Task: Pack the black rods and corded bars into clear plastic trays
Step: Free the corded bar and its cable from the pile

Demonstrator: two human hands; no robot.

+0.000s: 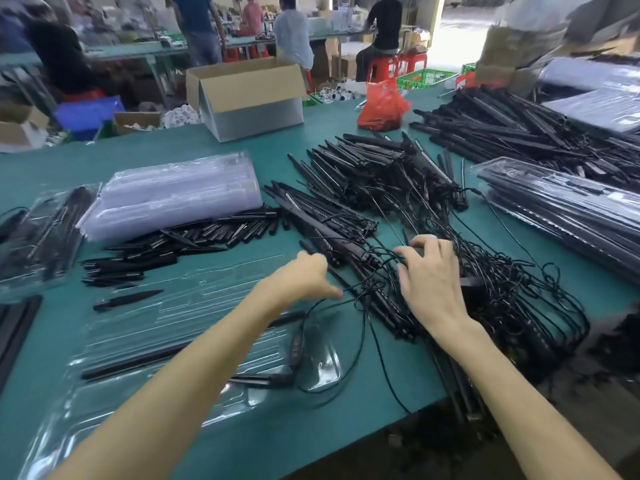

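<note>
Littering workshop table [69, 168]: corded bars [381, 188], rods [173, 244].

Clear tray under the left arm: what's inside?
A long black rod lies in one slot, and a corded bar sits near the right end of the tray, its cord looping out. The left forearm covers the middle, so contents there can't be seen.

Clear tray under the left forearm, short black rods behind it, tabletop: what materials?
Clear moulded tray: thin transparent plastic, glossy; glare streaks, green shows through.
Short black rods: probably matte plastic, coated metal possible; dull, no glints.
Green tabletop: matte mat, maybe rubber or vinyl; no reflections.
</note>
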